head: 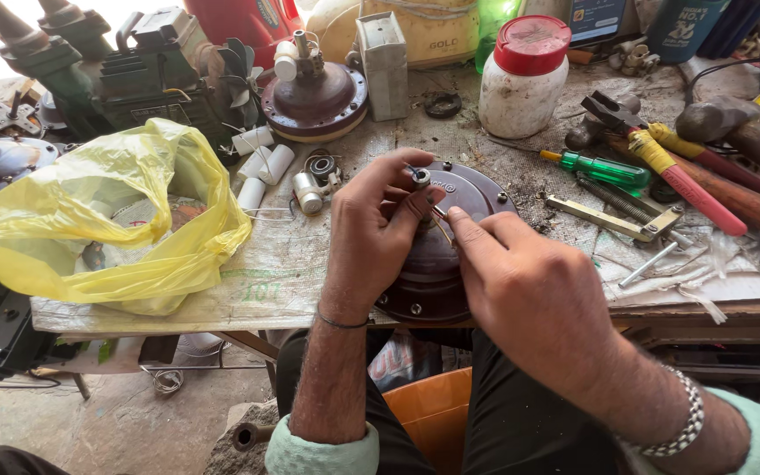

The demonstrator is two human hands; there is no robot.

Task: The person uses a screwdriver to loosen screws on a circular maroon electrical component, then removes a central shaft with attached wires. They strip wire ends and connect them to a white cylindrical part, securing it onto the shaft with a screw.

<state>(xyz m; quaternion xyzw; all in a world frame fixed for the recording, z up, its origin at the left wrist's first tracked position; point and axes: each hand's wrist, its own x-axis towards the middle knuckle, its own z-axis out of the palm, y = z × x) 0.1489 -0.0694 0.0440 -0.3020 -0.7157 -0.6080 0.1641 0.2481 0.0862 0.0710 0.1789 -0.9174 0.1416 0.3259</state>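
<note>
Maroon round motor cover (459,207) at bench edge – left hand (376,233) pinching small bearing (420,178) above its hub to steady it, right hand (521,281) fingers closed on thin pin (441,220); yellow bag (90,220) left of cover

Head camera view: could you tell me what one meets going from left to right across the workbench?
Yellow plastic bag → white cylinders → left hand on the dark round motor housing → right hand → green-handled screwdriver → red-and-yellow-handled pliers → wooden-handled hammer.
</note>
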